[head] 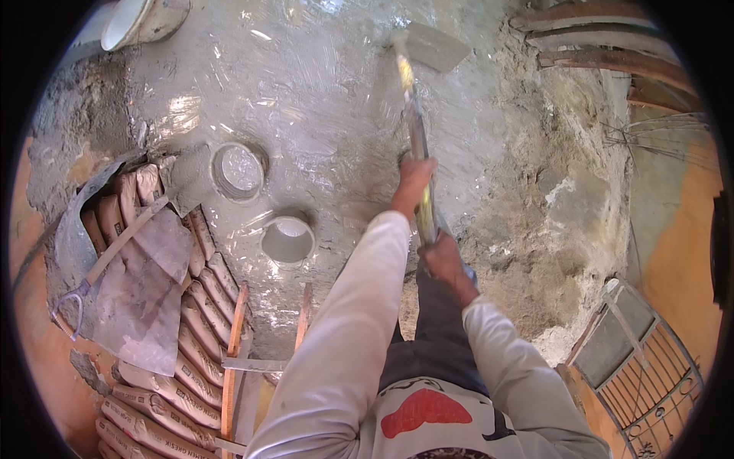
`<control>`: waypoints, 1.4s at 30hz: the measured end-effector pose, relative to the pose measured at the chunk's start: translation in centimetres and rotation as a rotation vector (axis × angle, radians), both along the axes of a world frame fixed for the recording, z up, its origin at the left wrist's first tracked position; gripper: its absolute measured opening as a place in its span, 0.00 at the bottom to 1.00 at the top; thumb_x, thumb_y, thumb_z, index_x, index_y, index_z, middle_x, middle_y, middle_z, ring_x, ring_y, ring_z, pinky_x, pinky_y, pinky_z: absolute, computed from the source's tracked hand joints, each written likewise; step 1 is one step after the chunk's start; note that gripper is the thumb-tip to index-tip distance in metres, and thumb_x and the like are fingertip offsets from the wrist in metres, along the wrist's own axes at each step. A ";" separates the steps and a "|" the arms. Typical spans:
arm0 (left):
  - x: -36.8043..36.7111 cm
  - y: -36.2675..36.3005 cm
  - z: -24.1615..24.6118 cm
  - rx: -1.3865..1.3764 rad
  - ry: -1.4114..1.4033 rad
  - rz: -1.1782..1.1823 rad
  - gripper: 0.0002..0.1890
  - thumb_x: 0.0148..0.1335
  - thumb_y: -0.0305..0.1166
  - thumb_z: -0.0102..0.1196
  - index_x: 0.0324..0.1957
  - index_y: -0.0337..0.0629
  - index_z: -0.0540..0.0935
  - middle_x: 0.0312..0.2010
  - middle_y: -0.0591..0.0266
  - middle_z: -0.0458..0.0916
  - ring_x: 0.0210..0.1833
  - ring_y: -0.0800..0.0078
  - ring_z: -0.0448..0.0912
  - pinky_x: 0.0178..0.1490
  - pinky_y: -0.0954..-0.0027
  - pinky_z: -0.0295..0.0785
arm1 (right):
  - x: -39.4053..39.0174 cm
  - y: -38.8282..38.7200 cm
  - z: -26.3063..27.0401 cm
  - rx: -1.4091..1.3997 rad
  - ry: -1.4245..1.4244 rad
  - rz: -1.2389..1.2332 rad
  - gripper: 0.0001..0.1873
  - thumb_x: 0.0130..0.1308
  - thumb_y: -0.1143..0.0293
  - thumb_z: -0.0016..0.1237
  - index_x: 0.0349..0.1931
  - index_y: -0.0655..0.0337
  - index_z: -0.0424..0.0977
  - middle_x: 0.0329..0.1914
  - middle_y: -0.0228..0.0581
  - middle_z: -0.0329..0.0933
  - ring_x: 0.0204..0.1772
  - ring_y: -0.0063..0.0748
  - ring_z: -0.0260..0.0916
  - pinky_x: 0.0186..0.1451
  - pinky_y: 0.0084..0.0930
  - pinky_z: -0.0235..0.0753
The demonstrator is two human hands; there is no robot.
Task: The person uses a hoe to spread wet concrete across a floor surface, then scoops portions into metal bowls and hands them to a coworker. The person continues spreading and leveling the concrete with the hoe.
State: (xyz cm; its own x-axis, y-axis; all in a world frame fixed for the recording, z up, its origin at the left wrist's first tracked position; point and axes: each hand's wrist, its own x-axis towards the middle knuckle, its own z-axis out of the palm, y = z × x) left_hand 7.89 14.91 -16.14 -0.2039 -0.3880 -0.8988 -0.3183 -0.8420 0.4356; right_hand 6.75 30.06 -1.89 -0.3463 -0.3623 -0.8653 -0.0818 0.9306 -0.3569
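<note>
Both my hands are closed around the shaft (pixel 416 135) of a long-handled hoe, which points away from me. My left hand (pixel 414 179) grips it partway along. Closer to my body, my right hand (pixel 444 256) holds the shaft near its end. At the far end, the wide grey blade (pixel 438 47) rests on or just above wet grey mortar (pixel 332 115) spread over the floor. Yellow patches mark the shaft. Two round buckets, one (pixel 238 172) farther off and one (pixel 288 240) nearer, stand in the mortar left of my hands.
Paper cement bags (pixel 200 338) are stacked at left, with a D-handled shovel (pixel 123 238) lying across them. A wooden ladder-like frame (pixel 234 344) stands beside the stack. Another bucket (pixel 146 23) is at top left. Curved boards (pixel 596 34) and a metal grille (pixel 636 361) are at right.
</note>
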 end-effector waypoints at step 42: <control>10.0 13.7 -1.1 0.411 0.213 0.489 0.05 0.59 0.30 0.55 0.29 0.41 0.77 0.19 0.62 0.74 0.20 0.65 0.75 0.26 0.61 0.72 | -1.8 -2.6 14.3 0.474 -0.743 -0.148 0.09 0.57 0.70 0.57 0.32 0.62 0.70 0.21 0.32 0.70 0.19 0.27 0.69 0.20 0.27 0.70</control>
State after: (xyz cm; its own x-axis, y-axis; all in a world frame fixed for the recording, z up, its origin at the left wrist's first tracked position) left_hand 17.89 28.58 -17.25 -0.2812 -0.1154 -0.9527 0.1991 -0.9782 0.0597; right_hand 5.00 27.44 12.38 0.3484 0.0949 -0.9325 0.1498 0.9764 0.1553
